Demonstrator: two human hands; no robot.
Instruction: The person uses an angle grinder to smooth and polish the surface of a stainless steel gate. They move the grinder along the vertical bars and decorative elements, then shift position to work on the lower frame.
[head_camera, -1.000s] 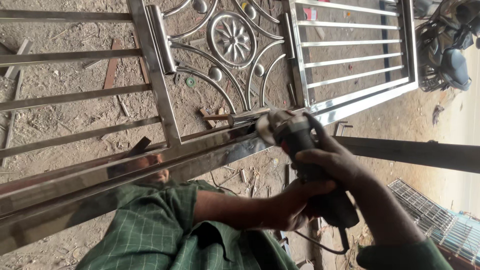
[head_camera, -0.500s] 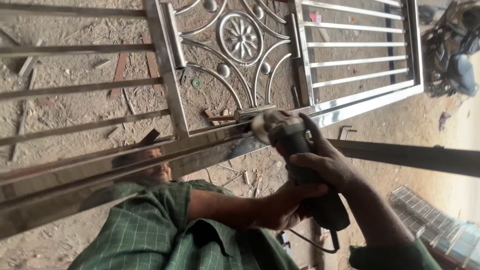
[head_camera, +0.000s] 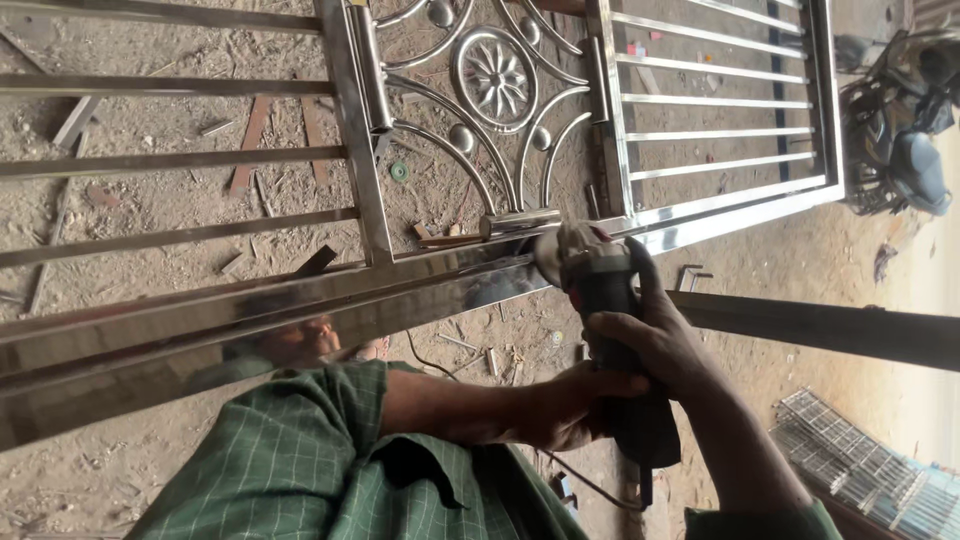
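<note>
Here an angle grinder (head_camera: 600, 300) is being gripped tight by both hands, left hand (head_camera: 575, 405) at the rear, right hand (head_camera: 655, 335) forward, steadying its disc against the steel gate's rail (head_camera: 300, 300).

There are no boxes, bags, labels, signs or screens to see here. Nothing in the picture has a sticker or a printed tag on it.

There is a single view, from a camera worn on the person's head. It looks steeply down and forward, close over the green sleeves (head_camera: 330, 470) and the hands, onto the polished steel gate frame (head_camera: 300, 300), with the sandy ground (head_camera: 160, 200) beyond.
</note>
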